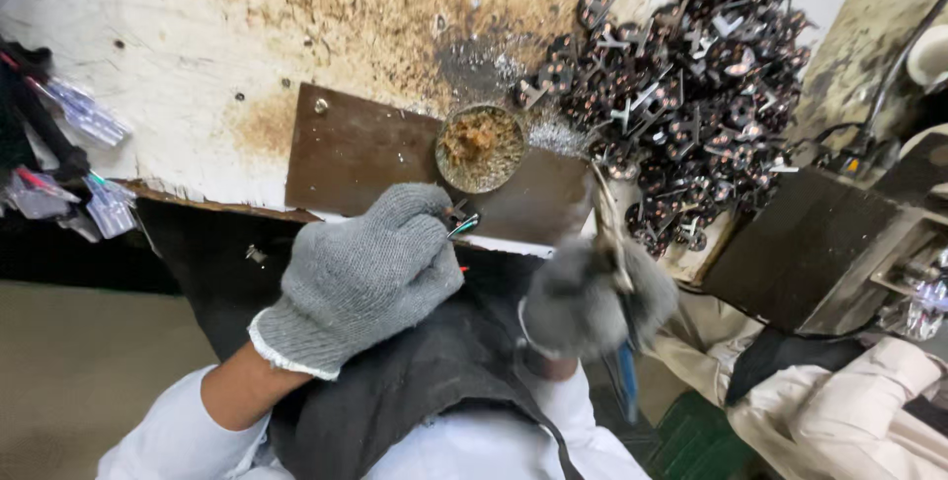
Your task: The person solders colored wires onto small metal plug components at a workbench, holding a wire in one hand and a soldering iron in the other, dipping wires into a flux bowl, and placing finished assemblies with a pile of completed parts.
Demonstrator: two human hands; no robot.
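The left hand (360,278), in a grey knit glove, is pinching a small dark part with coloured wire ends (460,220), its grip clamped on it just below the round tin of brownish paste (481,148) on the counter (148,65). The right hand (592,297), blurred, is closing its grip around a thin rod-like tool (610,233); the tool's long axis is running up and slightly left, its tip lying right of the part and nearer the heap of wound coils (691,85).
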